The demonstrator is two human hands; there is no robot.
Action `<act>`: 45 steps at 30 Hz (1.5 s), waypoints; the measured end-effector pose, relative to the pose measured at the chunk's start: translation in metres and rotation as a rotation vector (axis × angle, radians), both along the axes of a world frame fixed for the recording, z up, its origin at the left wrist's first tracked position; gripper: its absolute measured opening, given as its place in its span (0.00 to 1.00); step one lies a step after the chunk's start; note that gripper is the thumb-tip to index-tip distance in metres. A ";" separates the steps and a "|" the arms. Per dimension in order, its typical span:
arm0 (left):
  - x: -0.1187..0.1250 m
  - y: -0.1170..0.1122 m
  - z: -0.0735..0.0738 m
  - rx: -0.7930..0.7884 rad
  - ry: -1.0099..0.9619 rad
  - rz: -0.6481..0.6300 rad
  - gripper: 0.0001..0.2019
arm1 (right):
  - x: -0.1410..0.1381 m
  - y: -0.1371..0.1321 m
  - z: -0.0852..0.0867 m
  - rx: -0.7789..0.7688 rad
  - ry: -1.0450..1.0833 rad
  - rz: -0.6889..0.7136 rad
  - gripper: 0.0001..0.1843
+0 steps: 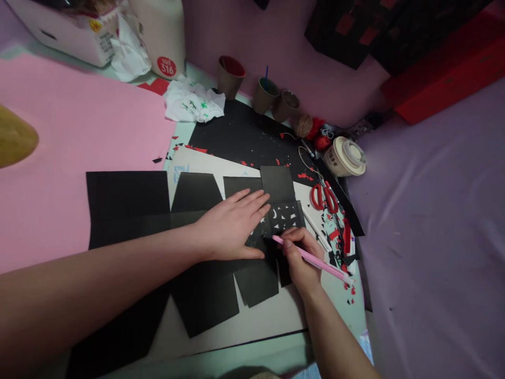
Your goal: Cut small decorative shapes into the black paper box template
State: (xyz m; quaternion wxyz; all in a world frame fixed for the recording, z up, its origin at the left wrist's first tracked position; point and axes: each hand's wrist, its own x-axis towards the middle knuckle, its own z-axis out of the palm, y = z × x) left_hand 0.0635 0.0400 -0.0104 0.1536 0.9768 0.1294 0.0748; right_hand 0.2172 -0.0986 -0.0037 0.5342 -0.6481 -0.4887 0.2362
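A large black card sheet (205,295) with several flaps lies over a white board (260,326). My left hand (234,226) is spread flat on it, fingers apart, pressing near small white crescent and triangle shapes (284,216) in the card. Between the thumb and fingers of my right hand (303,258) is a slim pink pen-shaped tool (321,263). It slants down to the left, its tip close to the card beside my left fingers. Whether that tip is a nib or a blade is too small to tell.
Red-handled scissors (324,198) and a white pen-like stick (317,229) lie to the right among red and black paper scraps. A lidded cup (345,156), brown cups (265,95), crumpled tissue (193,100) and twine (303,126) stand behind. Pink paper (98,121) covers the left.
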 end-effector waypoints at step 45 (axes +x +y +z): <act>0.000 0.001 -0.001 -0.007 0.032 -0.013 0.47 | 0.032 0.025 0.013 -0.265 -0.098 0.394 0.03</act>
